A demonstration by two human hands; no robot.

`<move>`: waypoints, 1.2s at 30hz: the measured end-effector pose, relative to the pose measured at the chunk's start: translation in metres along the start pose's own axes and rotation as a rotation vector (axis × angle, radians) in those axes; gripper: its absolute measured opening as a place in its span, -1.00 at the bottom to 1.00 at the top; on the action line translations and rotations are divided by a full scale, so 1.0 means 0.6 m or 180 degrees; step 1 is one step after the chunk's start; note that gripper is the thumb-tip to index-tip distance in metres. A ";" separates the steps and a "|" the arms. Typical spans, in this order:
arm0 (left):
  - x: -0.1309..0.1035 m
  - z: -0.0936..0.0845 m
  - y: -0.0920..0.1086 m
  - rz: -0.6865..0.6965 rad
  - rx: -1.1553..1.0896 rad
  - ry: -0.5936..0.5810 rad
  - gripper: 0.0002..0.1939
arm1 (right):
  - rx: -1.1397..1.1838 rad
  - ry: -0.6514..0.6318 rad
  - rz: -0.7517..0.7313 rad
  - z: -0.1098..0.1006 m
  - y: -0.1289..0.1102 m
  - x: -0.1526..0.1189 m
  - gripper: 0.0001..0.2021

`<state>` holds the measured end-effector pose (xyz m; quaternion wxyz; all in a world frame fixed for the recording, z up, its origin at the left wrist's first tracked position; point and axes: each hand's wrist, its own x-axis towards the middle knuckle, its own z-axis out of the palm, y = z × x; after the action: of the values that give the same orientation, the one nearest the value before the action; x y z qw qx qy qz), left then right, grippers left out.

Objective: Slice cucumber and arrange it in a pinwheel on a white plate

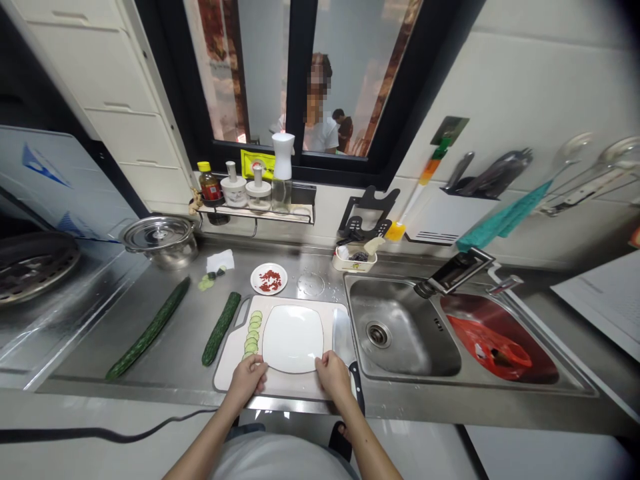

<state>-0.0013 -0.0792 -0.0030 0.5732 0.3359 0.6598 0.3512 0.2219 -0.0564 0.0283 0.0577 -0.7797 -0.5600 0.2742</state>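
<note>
A white square plate with rounded corners [293, 337] lies over the cutting board [227, 373]. My left hand [247, 379] is closed at its lower left corner, fingers curled by the rim. At the lower right corner my right hand [334, 379] pinches the rim between thumb and fingers. Overlapping cucumber slices [254, 327] run in a column along the plate's left side, the lowest close to my left hand. A kitchen knife [342, 337] rests on the board's right side, its black handle partly behind my right wrist. Left of the board lies a cut cucumber [221, 329].
A whole cucumber [150, 330] lies farther left, near a lidded steel pot [163, 240]. Behind the board stands a small dish [255, 280] of chopped red pieces. To the right is a double sink [400, 377] with a red plastic bag [493, 347]. People show through the window.
</note>
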 end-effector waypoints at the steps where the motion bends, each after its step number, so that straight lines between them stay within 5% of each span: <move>1: -0.003 -0.004 -0.001 0.0014 0.0112 0.0003 -0.75 | -0.0048 -0.0017 -0.0007 -0.002 -0.001 0.000 -0.85; 8: -0.025 -0.058 -0.010 0.0844 0.1796 0.0682 -0.76 | -0.0236 -0.0057 -0.0112 -0.018 -0.003 -0.006 -0.81; 16: -0.012 -0.080 -0.027 0.0595 0.2867 0.0894 -0.62 | -0.0063 -0.0023 -0.0164 -0.036 0.004 -0.007 -0.77; 25: 0.000 -0.086 -0.045 0.0943 0.2628 0.0952 -0.64 | 0.0122 0.0137 -0.0420 -0.016 0.014 -0.010 -0.83; 36: -0.037 -0.074 -0.017 0.0914 0.1937 0.1081 -0.75 | 0.0158 0.0232 -0.0462 -0.015 0.020 -0.012 -0.84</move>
<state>-0.0432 -0.1069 0.0041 0.2745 0.5169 0.7658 0.2665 0.2346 -0.0652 0.0335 0.1171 -0.7448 -0.6056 0.2545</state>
